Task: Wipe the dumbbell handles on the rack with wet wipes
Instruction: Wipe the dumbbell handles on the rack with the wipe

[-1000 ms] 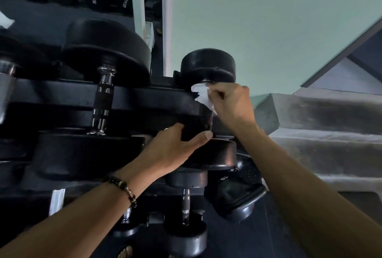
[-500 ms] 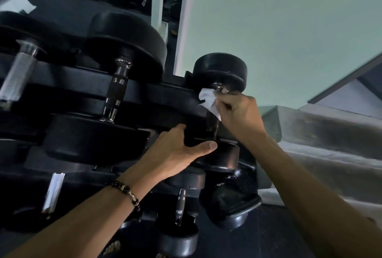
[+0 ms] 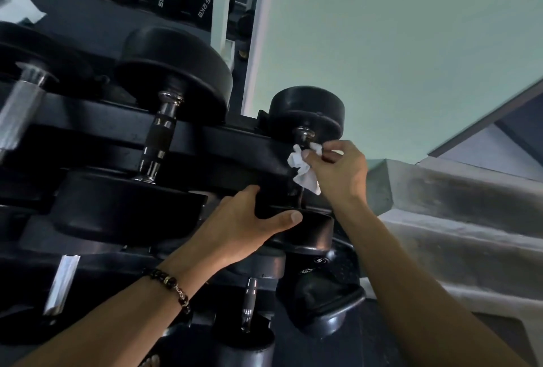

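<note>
Dumbbell handle (image 3: 304,138) pinched through wet wipe (image 3: 304,171) by right hand (image 3: 338,172), left hand (image 3: 244,228) gripping lower head (image 3: 305,231).

From my feed, a pale green wall (image 3: 396,43) fills the frame from twelve to two o'clock, evenly lit. A white vertical frame edge (image 3: 258,34) runs along its left side, bordering a mirror (image 3: 88,19) at ten to eleven o'clock. Grey concrete steps (image 3: 470,205) sit at three to four o'clock, under a dark slanted beam (image 3: 484,119). I see dark floor (image 3: 367,346) at five o'clock.
</note>
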Demonstrator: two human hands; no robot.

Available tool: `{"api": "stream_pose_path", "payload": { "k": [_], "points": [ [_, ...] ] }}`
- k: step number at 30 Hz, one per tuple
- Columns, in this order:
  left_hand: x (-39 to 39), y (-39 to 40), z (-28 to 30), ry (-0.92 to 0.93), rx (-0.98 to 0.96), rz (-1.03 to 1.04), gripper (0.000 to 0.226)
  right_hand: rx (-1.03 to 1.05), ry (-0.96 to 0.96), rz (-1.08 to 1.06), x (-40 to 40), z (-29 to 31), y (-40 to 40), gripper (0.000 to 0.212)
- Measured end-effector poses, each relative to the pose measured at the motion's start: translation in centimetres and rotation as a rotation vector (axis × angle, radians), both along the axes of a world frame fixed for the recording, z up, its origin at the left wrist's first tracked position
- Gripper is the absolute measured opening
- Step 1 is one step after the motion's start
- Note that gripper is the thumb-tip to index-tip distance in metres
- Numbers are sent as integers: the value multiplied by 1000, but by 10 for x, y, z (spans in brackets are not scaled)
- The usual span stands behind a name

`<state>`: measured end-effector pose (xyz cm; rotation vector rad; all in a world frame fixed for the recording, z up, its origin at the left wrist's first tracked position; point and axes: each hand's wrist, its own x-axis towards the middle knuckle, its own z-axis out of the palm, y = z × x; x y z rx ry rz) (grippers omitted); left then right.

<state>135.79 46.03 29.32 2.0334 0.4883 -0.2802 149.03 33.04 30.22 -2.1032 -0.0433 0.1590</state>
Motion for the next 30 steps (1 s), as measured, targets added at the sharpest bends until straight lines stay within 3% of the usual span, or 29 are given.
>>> {"api": "stream_pose_path", "payload": {
  "k": [3, 5, 8, 11, 17, 19, 23, 28, 30],
  "points": [
    [-1, -1, 1, -9, -25, -5, 62, -161, 171, 330, -18, 8, -12, 11],
    [-2, -1, 2, -15, -32, -4, 60, -197, 159, 449, -22, 10, -20, 25],
    [-1, 0, 4, -28, -19, -8, 63, -206, 6, 256, -9, 5, -11, 28],
    [-1, 0, 3, -25, -8, -17, 52, -145, -9, 84, 4, 4, 6, 32],
    [0, -1, 3, -24, 6, -37, 50, -370, -15, 362, -24, 5, -18, 28],
    [-1, -1, 4, -23, 8, -43, 44, -301, -48, 244, -10, 7, -9, 22],
    [0, 0, 3, -35, 10, -50, 47, 54, 107, 33, -2, 8, 0, 16],
    [1, 3, -1, -30, -15, -44, 68, -207, 86, 241, -21, 0, -20, 21],
    [1, 2, -1, -25, -7, -48, 60, -171, -14, 185, -7, -1, -13, 19]
  ]
}}
